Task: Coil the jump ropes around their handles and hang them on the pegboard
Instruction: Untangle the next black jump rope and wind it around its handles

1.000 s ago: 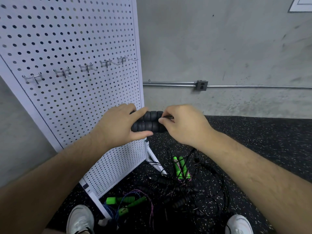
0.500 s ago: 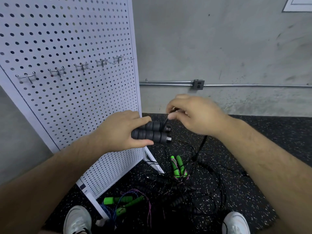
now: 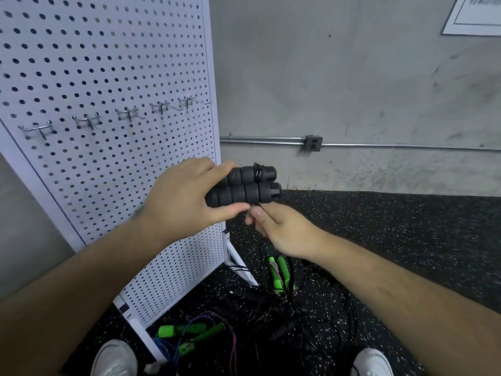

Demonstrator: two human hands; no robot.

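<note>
Left hand (image 3: 184, 196): we see it wrapped around two black ribbed foam handles (image 3: 244, 187).
Right hand (image 3: 282, 229): pinches thin black rope (image 3: 257, 171) just below them.

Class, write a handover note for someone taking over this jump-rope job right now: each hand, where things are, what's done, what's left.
Left hand grips the pair of black ribbed foam handles side by side, in front of the white pegboard.
Right hand, just beneath them, appears to pinch the thin black cord, which circles the handles near their caps.
Done: first turns only. The metal hooks carry nothing.
Left: finish coiling, hang it, then the green-handled ropes and black ropes tangled on the speckled rubber floor.
</note>
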